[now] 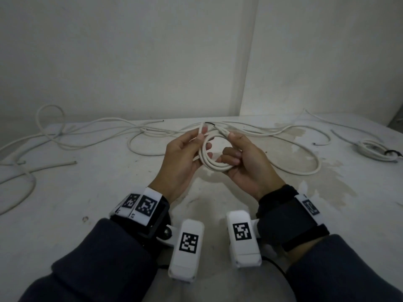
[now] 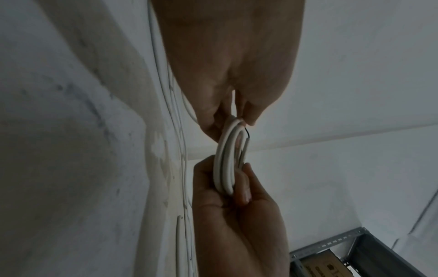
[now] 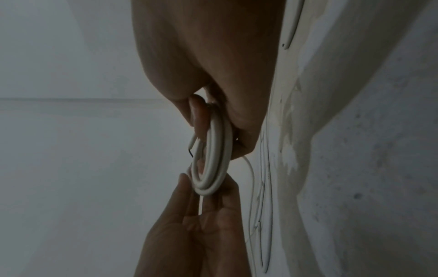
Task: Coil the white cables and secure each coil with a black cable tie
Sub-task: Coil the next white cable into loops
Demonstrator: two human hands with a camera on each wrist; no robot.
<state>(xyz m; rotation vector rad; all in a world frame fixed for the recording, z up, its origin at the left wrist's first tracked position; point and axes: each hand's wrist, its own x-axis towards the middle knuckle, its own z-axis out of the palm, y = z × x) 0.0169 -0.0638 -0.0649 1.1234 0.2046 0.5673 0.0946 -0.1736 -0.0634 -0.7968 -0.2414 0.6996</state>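
A small white cable coil [image 1: 214, 163] hangs above the table's middle, held between both hands. My left hand [image 1: 204, 141] pinches its left side, thumb against one upright cable end [image 1: 201, 128]. My right hand [image 1: 229, 147] grips the right side, with its thumb on the other cable end [image 1: 224, 132], which shows a thin black tip. The left wrist view shows the coil [image 2: 225, 163] edge-on, and so does the right wrist view, where the coil [image 3: 213, 159] has fingers curled round it from both sides. I see no black cable tie in either hand.
Several loose white cables [image 1: 87, 136] sprawl over the stained white table [image 1: 98, 192], one looping right [image 1: 305, 171]. A coiled cable bound with a black tie [image 1: 375, 149] lies at far right. White walls close the back. A metal shelf [image 2: 355, 249] appears in the left wrist view.
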